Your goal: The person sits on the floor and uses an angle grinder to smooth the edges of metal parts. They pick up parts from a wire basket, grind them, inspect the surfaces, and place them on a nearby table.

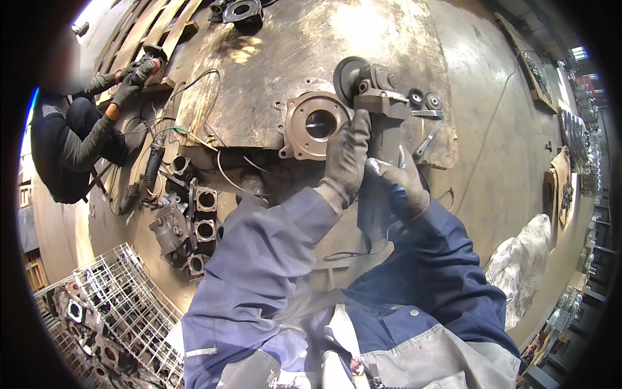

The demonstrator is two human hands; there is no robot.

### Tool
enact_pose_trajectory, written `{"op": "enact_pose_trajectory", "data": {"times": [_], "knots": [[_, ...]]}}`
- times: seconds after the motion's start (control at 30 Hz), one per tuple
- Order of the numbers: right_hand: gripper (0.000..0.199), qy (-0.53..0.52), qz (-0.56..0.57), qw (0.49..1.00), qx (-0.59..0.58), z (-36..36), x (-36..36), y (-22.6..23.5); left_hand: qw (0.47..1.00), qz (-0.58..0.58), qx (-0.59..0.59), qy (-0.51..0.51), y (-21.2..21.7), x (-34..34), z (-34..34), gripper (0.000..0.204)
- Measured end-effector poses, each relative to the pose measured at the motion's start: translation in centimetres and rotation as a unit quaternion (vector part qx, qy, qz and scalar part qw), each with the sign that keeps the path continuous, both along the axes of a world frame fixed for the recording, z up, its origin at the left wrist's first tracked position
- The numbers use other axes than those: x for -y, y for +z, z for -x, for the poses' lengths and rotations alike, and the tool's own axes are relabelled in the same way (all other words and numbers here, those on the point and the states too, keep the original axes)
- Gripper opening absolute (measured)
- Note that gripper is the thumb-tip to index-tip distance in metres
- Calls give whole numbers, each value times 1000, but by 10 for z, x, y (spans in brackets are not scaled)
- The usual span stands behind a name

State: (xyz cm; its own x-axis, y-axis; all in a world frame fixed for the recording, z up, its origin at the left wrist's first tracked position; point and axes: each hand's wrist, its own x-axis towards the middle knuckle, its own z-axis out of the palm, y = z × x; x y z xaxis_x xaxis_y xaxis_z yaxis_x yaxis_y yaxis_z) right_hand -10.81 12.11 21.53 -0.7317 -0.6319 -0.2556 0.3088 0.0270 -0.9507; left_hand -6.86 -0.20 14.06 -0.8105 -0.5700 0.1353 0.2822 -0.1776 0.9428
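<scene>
An angle grinder with a dark round disc is held over the worn board. My right hand, in a grey glove with blue on it, is closed around the rear of its body. My left hand, in a grey glove, presses against the grinder's left side near the head; some fingers are hidden behind the tool. Just left of the disc lies a round flanged metal casting with a hole in the middle. My left hand overlaps its right edge.
Small round parts and a wrench lie right of the grinder. At left, a co-worker crouches with a power tool. Metal castings and a wire basket stand lower left. Cables cross the board's left edge.
</scene>
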Motion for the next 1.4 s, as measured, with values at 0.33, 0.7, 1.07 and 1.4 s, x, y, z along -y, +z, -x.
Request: {"op": "enact_pose_trajectory", "data": {"times": [0.33,0.7,1.07,1.4], "knots": [[75,8,-76,994,-84,20,-10,-18,992,-3,97,-84,26,-2,-21,45],[77,194,-151,968,-45,21,44,7,948,-134,281,-69,37,35,-65,46],[64,191,-242,951,-33,13,91,17,906,-221,-44,358,81,161,-69,32],[91,285,-280,907,-129,3,79,-1,906,-239,-45,346,69,186,-59,44]]}}
